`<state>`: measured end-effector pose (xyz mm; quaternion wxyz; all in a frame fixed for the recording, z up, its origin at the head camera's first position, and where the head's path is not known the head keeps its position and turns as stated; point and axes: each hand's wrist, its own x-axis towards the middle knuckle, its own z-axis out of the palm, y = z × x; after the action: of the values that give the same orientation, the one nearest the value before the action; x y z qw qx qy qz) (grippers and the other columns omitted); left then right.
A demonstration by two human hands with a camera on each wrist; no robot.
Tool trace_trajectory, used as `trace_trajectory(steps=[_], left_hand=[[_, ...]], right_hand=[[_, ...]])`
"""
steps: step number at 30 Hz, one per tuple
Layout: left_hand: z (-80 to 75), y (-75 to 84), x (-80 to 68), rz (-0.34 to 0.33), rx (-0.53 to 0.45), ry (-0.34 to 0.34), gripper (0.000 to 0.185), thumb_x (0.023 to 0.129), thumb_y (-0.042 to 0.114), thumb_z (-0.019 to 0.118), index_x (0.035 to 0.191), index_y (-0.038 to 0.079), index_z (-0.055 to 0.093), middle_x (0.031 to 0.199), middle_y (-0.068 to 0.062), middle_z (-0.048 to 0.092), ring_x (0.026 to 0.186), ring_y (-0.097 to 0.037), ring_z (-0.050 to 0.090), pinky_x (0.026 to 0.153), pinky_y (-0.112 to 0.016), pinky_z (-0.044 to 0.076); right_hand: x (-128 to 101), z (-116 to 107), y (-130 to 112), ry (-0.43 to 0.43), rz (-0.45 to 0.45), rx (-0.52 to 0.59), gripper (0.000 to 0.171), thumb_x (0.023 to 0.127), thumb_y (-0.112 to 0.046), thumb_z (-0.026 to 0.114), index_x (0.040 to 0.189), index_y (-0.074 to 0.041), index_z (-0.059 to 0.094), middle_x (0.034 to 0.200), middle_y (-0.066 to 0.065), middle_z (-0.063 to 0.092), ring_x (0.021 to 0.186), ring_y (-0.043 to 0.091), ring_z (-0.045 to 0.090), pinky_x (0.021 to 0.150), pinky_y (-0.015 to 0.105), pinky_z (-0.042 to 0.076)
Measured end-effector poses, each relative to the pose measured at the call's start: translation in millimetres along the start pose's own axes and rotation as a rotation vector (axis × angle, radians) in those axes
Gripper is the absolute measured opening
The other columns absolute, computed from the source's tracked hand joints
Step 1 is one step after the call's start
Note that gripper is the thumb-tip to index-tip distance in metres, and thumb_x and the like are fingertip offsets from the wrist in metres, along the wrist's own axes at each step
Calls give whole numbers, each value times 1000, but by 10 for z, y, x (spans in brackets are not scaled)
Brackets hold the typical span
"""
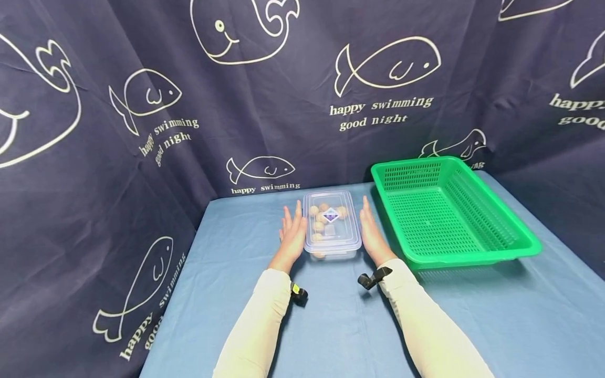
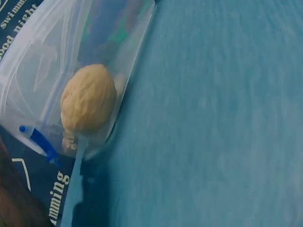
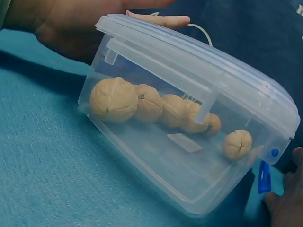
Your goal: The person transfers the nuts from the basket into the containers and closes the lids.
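A clear plastic box (image 1: 333,233) with its lid on lies on the table, a diamond-shaped label (image 1: 331,214) on top. Several walnuts (image 3: 113,100) show through its walls, most of them in a row. Along the box's left side my left hand (image 1: 292,239) stands with straight fingers, right at the rim. On the opposite side my right hand (image 1: 373,236) is held with its fingers extended, palm toward the box. A blue latch (image 3: 264,177) hangs down at one end of the box in the right wrist view.
To the right of the box stands a green plastic basket (image 1: 404,231) with slotted walls. Light blue cloth (image 1: 227,252) covers the table. A dark curtain (image 1: 312,131) printed with fish and whales hangs behind the table and on both sides.
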<state>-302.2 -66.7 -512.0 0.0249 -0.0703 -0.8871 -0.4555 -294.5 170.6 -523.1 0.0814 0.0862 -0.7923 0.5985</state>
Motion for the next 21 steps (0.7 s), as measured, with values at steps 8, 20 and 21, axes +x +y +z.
trace_trajectory(steps=[8, 20, 21], left_hand=[[67, -3, 30, 60, -371, -14, 59, 110, 44, 17, 165, 25, 5, 170, -13, -7, 155, -32, -8, 121, -60, -1], [152, -65, 52, 136, -610, 0, 57, 112, 32, 16, 164, 14, -2, 171, -7, -5, 156, -25, -5, 124, -47, 0], [148, -68, 48, 127, -633, -1, 58, 112, 32, 16, 164, 15, -3, 171, -7, -6, 156, -26, -5, 124, -47, 1]], right_hand=[[-93, 66, -150, -40, 120, 406, 57, 111, -32, 8, 162, -16, -12, 167, 24, -8, 152, 46, 1, 124, 54, 2], [-43, 121, 78, 19, 135, 509, 63, 109, -51, 12, 163, -27, -9, 170, 14, -4, 155, 36, 4, 125, 43, 2], [-47, 118, 75, 26, 135, 512, 63, 109, -51, 12, 163, -27, -8, 170, 14, -3, 155, 35, 4, 125, 42, 3]])
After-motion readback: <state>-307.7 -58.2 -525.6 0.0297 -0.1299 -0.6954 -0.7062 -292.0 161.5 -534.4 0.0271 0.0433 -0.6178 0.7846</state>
